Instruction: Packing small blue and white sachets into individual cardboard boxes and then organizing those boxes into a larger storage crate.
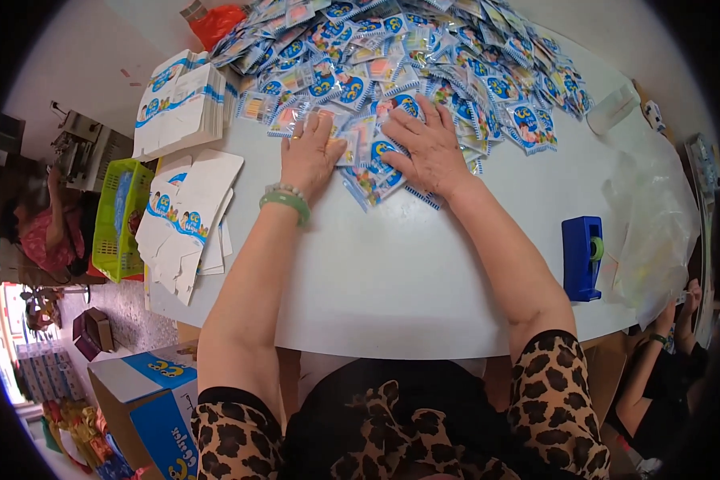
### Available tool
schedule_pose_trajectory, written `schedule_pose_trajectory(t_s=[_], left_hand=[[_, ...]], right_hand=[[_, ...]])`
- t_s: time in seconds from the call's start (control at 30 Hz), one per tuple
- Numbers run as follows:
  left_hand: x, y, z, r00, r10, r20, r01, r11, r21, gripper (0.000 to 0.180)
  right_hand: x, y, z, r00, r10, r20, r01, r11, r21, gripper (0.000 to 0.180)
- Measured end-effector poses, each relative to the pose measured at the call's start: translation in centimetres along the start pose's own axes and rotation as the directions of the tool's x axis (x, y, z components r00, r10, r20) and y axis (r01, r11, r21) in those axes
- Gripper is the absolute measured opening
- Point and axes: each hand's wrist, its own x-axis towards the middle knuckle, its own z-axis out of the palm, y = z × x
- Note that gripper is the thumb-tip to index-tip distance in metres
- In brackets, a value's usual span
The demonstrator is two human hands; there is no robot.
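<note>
- Two stacks of flat white-and-blue printed cardboard box blanks [186, 104] lie along the left edge of the white table [424, 272].
- The left hand [310, 152], green bead bracelet at the wrist, lies palm down, fingers spread flat on small blue-and-white plastic sachets [408, 56].
- The right hand [430, 146] presses open beside it, gripping nothing.
- The sachet heap fills the far edge; the near half is bare.
- A blue plastic tape dispenser [582, 258] stands near the right edge.

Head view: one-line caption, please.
Both hands, left hand and right hand, press flat on small blue-and-white plastic sachets heaped on white table.
</note>
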Motion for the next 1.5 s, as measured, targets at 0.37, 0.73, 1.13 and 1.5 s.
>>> schedule_pose_trajectory(t_s=[0.37,0.73,1.13,1.5], left_hand=[[-15.9,8.0,-0.1,0.998,-0.058,0.0,0.058,0.997,-0.042,0.059],[-27.1,5.5,-0.8,0.92,-0.276,-0.279,0.054,0.792,-0.608,0.037],[-33.8,3.2,-2.1,0.849,-0.167,-0.502,0.003,0.95,-0.311,0.012],[-33.1,1.4,-3.6,0.952,-0.078,-0.296,-0.042,0.925,-0.378,0.02]], right_hand=[[-9.0,-3.7,-5.1,0.956,-0.203,0.213,0.16,0.966,0.204,0.046],[-15.2,-5.5,-8.0,0.989,0.148,0.007,-0.148,0.989,-0.026,0.04],[-12.8,-21.1,-4.9,0.861,-0.37,0.348,0.281,0.918,0.28,0.046],[-9.5,-15.7,-6.0,0.989,-0.072,0.126,0.041,0.972,0.233,0.051]])
